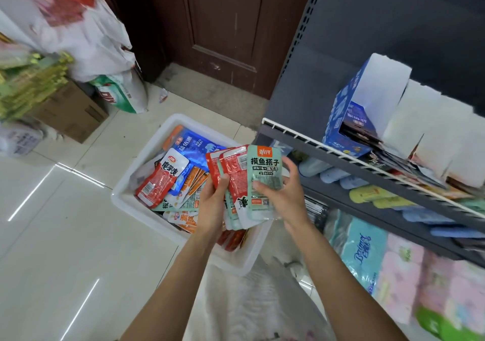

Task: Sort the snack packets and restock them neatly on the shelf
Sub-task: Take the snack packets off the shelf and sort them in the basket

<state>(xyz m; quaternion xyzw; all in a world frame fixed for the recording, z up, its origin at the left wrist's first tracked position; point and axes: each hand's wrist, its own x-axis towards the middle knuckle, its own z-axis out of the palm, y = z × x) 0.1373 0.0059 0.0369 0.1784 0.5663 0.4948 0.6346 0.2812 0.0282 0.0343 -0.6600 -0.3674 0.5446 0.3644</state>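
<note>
Packets (237,183), red and green, fanned at frame centre over white bin (147,209); left hand (214,204) grips the fan, right hand (282,196) pinches the green front packet (265,180). Advice: square edges before moving to shelf (367,172), right.

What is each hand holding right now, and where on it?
Left hand grips the fanned packet stack at its lower left edge. Right hand pinches the front green packet at mid-height.

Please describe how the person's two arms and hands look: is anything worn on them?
Both forearms are bare up to the lower edge of the picture; no sleeves show. The left hand and the right hand wear no gloves. No watch, ring or bracelet is visible on them.
</note>
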